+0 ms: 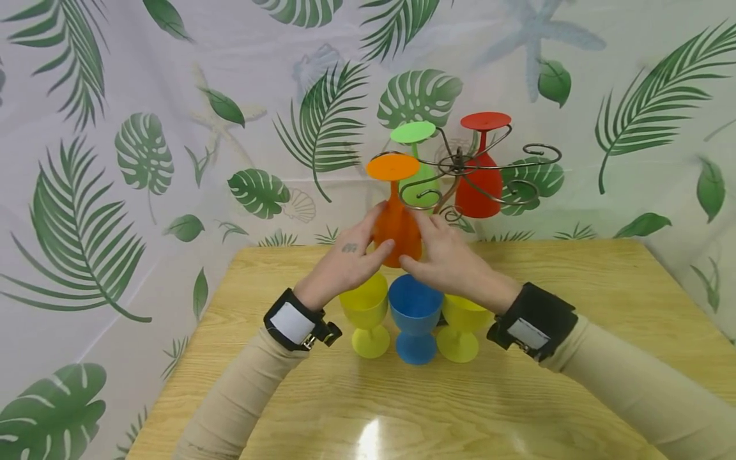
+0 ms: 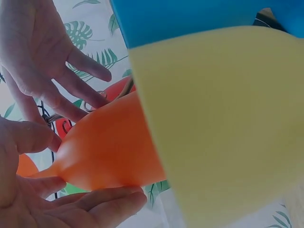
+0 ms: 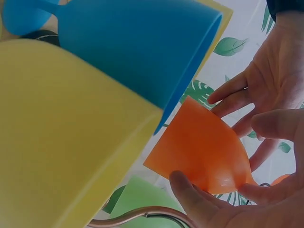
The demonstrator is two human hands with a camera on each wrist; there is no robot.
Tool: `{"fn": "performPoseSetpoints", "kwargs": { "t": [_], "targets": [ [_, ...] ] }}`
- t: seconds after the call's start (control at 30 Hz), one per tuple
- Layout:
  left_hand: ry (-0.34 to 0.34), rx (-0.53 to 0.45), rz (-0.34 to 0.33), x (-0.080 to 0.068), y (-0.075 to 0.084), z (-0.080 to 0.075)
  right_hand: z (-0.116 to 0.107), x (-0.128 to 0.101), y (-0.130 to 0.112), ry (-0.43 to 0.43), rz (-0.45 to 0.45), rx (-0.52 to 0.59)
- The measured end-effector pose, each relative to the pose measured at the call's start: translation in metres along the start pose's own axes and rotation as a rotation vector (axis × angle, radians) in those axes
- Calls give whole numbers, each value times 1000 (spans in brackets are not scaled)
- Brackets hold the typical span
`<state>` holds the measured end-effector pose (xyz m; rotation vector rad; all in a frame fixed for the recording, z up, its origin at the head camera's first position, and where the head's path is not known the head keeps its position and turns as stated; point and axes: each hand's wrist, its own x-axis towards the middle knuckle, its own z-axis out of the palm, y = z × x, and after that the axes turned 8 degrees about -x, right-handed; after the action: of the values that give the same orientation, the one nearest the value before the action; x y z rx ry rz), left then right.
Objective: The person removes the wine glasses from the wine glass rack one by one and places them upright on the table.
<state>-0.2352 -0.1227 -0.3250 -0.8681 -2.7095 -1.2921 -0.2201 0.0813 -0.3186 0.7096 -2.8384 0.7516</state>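
An upside-down orange goblet (image 1: 399,223) hangs at the front left of a wire goblet rack (image 1: 458,163), its foot above a wire arm. From the left, my left hand (image 1: 347,259) holds its bowl, thumb in front and fingers behind. On the other side my right hand (image 1: 457,255) holds the same bowl between thumb and fingers. Both wrist views show fingertips of both hands against the orange bowl (image 2: 109,147). A green goblet (image 1: 415,132) and a red goblet (image 1: 480,185) hang upside down on the rack behind.
Below my hands, a blue goblet (image 1: 416,319) stands upright between a left yellow goblet (image 1: 368,313) and a right yellow goblet (image 1: 460,338) on the wooden table (image 1: 322,402). Curled wire arms (image 1: 540,156) reach out to the right. A leaf-patterned cloth (image 1: 230,76) hangs behind.
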Motion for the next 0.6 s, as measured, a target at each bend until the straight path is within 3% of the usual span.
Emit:
{"fn": "performPoseSetpoints", "kwargs": {
  "t": [0.23, 0.43, 0.6],
  "targets": [
    [19, -15, -9, -12, 0, -4, 6, -5, -5, -6, 9, -7],
    [31, -22, -22, -23, 4, -7, 10, -12, -10, 47, -36, -8],
    [56, -48, 21, -33, 10, -8, 9, -18, -13, 94, -70, 4]
  ]
}}
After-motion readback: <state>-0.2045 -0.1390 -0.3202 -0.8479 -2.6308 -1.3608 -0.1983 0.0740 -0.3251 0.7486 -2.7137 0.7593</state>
